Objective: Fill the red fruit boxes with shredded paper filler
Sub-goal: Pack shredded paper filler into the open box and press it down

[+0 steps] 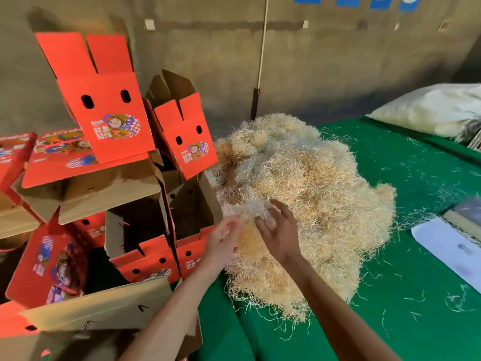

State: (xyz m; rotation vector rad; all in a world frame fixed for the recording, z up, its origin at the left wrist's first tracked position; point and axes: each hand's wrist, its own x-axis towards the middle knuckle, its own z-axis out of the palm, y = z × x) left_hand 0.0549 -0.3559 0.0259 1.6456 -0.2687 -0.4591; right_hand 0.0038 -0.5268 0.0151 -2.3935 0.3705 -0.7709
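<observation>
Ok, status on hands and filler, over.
Left hand and right hand gathering filler. Nearest red box open, no filler visible. Nothing blocking.

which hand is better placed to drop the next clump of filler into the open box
Probably the left. The left hand sits at the pile's box-side edge, right beside the open box. The right hand lies further onto the pile, with the left hand between it and the box.
</observation>
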